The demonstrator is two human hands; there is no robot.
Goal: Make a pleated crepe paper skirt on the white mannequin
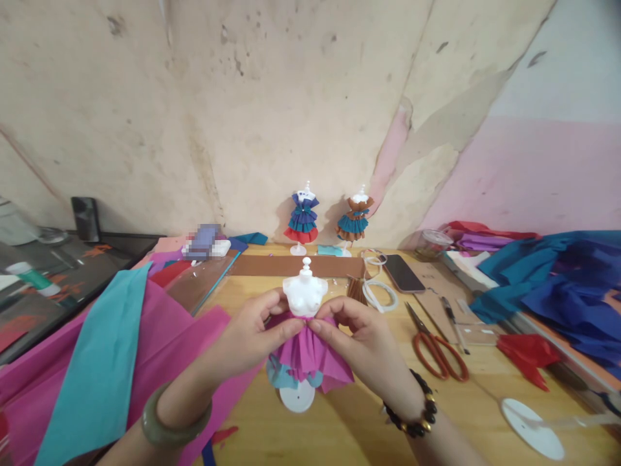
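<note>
A small white mannequin (305, 294) stands upright on a round white base (297, 397) in the middle of the table. Around its waist is a gathered magenta skirt (310, 353), with a light blue layer (279, 372) showing beneath. My left hand (264, 323) pinches the skirt's waist from the left, thumb in front and fingers curled behind. From the right, my right hand (356, 333) presses the same waistband between thumb and forefinger. Both thumbs nearly meet at the front of the waist.
Orange-handled scissors (439, 353), a pen (455, 323) and a phone (404, 273) lie right. Two dressed mannequins (303, 217) (355, 220) stand by the wall. Magenta and turquoise cloth (99, 362) covers the left; blue cloth (572, 304) is piled right. Another white base (532, 428) is front right.
</note>
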